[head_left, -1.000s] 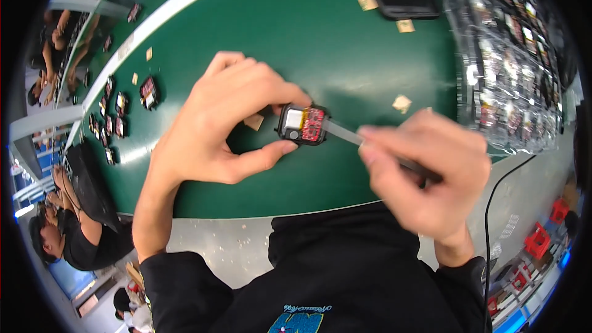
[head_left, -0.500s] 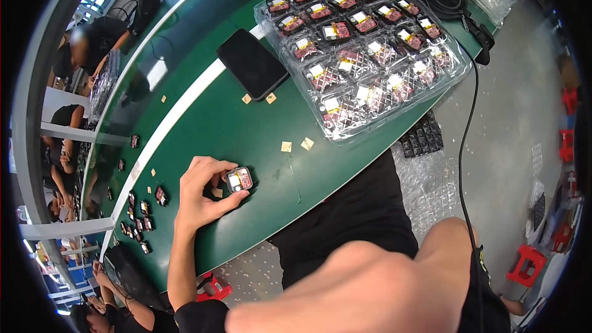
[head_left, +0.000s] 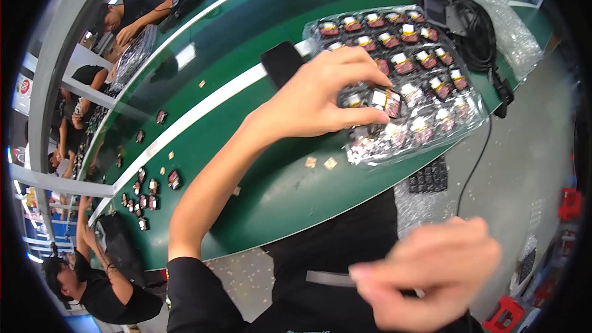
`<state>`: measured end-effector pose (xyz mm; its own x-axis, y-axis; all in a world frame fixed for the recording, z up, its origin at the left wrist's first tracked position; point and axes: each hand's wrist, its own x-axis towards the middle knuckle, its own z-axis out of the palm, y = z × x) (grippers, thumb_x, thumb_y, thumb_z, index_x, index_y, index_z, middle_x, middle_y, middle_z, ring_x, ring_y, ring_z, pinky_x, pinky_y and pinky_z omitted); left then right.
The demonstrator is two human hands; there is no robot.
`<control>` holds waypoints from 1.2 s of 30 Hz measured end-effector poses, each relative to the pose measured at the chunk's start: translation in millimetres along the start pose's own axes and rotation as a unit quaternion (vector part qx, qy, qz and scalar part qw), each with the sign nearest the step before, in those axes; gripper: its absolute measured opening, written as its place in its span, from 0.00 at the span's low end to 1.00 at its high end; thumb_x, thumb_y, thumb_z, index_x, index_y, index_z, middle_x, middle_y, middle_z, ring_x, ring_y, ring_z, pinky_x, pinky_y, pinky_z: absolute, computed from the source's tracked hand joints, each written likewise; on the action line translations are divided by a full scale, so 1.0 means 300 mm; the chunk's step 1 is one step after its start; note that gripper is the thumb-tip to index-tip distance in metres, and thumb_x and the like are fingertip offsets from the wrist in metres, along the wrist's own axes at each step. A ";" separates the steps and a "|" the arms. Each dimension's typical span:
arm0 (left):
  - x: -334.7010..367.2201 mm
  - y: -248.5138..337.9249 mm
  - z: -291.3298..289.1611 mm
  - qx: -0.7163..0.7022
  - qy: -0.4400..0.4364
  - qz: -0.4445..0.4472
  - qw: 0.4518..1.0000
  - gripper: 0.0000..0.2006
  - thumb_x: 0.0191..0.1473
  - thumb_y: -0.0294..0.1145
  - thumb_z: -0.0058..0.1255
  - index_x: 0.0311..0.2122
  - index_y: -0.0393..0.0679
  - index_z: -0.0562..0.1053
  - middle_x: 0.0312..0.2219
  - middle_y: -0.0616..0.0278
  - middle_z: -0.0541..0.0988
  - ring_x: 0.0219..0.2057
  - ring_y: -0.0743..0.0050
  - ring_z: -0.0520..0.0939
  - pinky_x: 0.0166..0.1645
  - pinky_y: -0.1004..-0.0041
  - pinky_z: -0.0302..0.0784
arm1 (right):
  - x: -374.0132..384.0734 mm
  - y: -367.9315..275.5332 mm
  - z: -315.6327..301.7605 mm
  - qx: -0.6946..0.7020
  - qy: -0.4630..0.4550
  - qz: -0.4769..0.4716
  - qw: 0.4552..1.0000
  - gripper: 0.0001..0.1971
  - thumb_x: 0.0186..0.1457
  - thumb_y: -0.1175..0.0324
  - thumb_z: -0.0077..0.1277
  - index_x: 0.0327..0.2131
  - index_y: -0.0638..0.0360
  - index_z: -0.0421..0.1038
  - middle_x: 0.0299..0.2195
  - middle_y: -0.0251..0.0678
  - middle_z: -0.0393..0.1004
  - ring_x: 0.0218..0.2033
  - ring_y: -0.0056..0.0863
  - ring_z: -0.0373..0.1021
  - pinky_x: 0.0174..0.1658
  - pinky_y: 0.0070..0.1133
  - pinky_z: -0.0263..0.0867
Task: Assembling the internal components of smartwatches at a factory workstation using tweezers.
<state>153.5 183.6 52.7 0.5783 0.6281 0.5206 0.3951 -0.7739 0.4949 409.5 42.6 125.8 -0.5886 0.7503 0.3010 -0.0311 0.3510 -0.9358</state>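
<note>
My left hand (head_left: 314, 95) reaches over a clear plastic tray (head_left: 364, 159), its thumb and fingers closed on the edges of a small square watch-like case (head_left: 386, 101). That case is black-rimmed, with a reddish board and a white patch inside. Similar cases (head_left: 403, 63) sit in rows in the tray, and some look to be under clear plastic. My right hand (head_left: 431, 271), smeared by motion, is low over my lap. From its pinched fingertips juts a thin, flat greyish strip (head_left: 331, 279) whose kind I cannot make out.
A black phone (head_left: 282, 65) lies beside the tray, partly behind my left hand. Loose cases (head_left: 148, 194) are scattered at the left of the green table (head_left: 277, 191). Small tan squares (head_left: 330, 163) lie nearer. Black cables (head_left: 478, 43) are coiled at the right; other people work at the far left.
My left hand has carried the case from the near table up to the tray. My right hand has moved right, and the greyish strip now shows in it. The view has shifted.
</note>
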 end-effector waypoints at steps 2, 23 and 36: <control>0.095 -0.008 0.047 0.009 -0.061 0.011 0.998 0.22 0.53 0.42 0.74 0.50 0.42 0.85 0.46 0.56 0.81 0.49 0.53 0.81 0.57 0.58 0.74 | -0.028 0.085 0.004 -0.006 0.039 0.032 0.999 0.09 0.48 0.81 0.69 0.36 0.64 0.89 0.21 0.32 0.79 0.16 0.14 0.69 0.21 0.15 0.59; -0.346 0.619 -0.276 0.253 0.275 0.082 0.924 0.05 0.51 0.37 0.60 0.28 0.54 0.74 0.26 0.73 0.73 0.24 0.74 0.73 0.31 0.67 0.66 | 0.070 0.395 0.196 0.061 -0.025 0.093 0.993 0.07 0.54 0.79 0.69 0.38 0.66 0.88 0.21 0.29 0.77 0.17 0.11 0.64 0.22 0.17 0.53; -0.997 -0.345 -0.677 0.382 0.097 -0.430 0.812 0.22 0.63 0.36 0.65 0.58 0.36 0.76 0.45 0.47 0.82 0.48 0.48 0.84 0.56 0.59 0.78 | 0.147 0.492 0.323 -0.042 0.013 0.011 0.999 0.07 0.56 0.78 0.68 0.39 0.66 0.87 0.20 0.30 0.74 0.18 0.15 0.66 0.22 0.19 0.56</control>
<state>-205.3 92.0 -12.9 -0.2402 0.9066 0.3469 0.9639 0.1803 0.1961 300.5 73.1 -16.9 -0.5670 0.7721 0.2870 0.0504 0.3803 -0.9235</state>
